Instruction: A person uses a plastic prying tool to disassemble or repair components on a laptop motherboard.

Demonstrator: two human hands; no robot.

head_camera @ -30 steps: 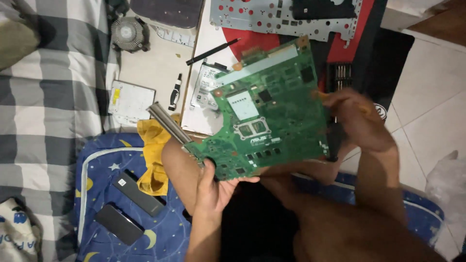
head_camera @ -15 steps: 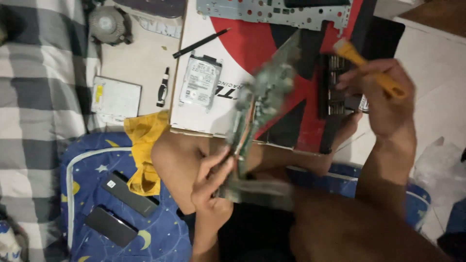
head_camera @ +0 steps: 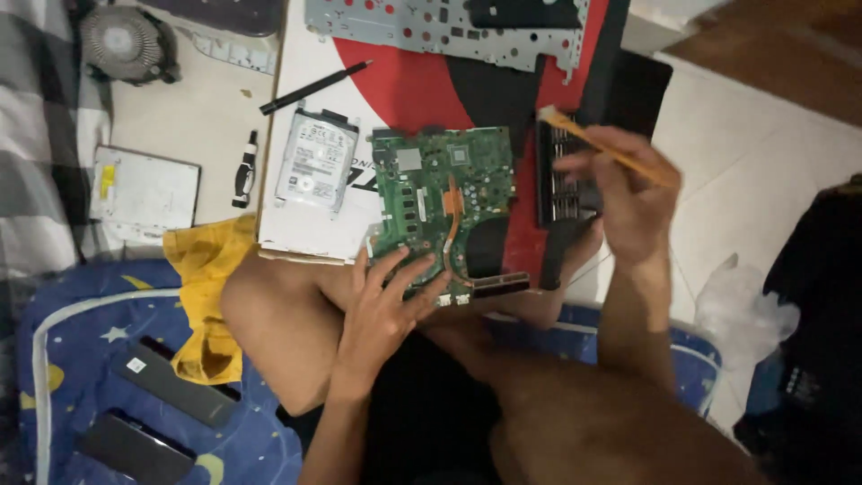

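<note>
left hand (head_camera: pixel 384 301) flat-ish on the near edge of the green circuit board (head_camera: pixel 444 211), fingers (head_camera: pixel 409 269) fanned out and lying on the board's lower left corner, thumb off to the left side by the corner. wrist bent, forearm coming straight up from the bottom of the shot, tucked between the bare knees. not gripping, just pressing down with spread fingers.

right hand (head_camera: pixel 628 202) raised over to the right of the board, curled shut around a thin yellow-handled brush (head_camera: pixel 603 148), pinched pen style between thumb and first fingers. brush slanted, pale bristle end pointing up-left, handle tail sticking out past the knuckles to the right. forearm running down and right toward the body, elbow out of view.

board lying flat, component side up, on the red, white and black box (head_camera: pixel 395 85), copper heat pipe curving down the middle. black finned part (head_camera: pixel 561 175) just beside the board's right edge, partly hidden behind the brush hand.

silver hard drive (head_camera: pixel 314 162) just left of the board on the same box, black pen (head_camera: pixel 314 87) above it. metal chassis plate (head_camera: pixel 440 25) along the top. small fan (head_camera: pixel 121 42) top left, black screwdriver (head_camera: pixel 244 169) and a flat silver optical drive (head_camera: pixel 144 190) on the floor to the left. yellow cloth (head_camera: pixel 206 296) against the left knee, two dark slabs (head_camera: pixel 171 386) on the blue starry mat (head_camera: pixel 81 359).
</note>
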